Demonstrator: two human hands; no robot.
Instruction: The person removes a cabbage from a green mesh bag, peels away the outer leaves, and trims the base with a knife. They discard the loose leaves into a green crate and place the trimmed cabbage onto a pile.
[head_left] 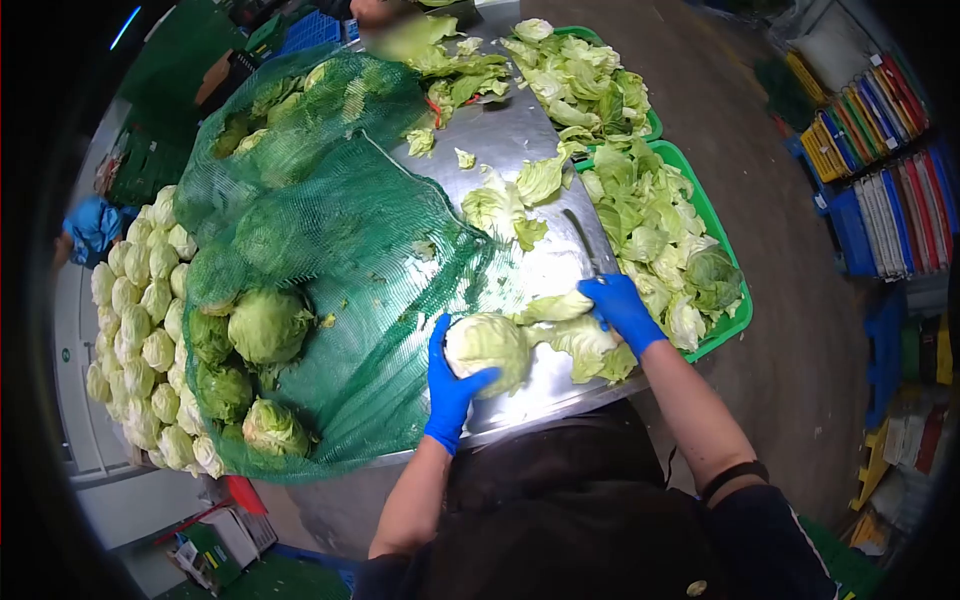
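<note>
My left hand (455, 385), in a blue glove, is wrapped round the side of a pale green lettuce head (487, 350) at the table's near edge. Loosened outer leaves (578, 338) stretch from that head toward my right hand (622, 312), also gloved in blue. Its fingers are closed on a leaf, and a dark narrow knife blade (578, 232) points away from the same hand. Just beyond, torn leaves (510, 200) lie on the metal table (480, 152). Left of my left hand, a green mesh sack (370, 290) spreads over the table with whole lettuce heads (268, 326) in it.
Two green crates, a near one (742, 318) and a far one (655, 122), hold loose leaves along the table's right side. Pale trimmed heads (140, 330) are piled at the left. Another person's hand (375, 12) shows at the far end. Stacked colored crates (880, 120) stand at right.
</note>
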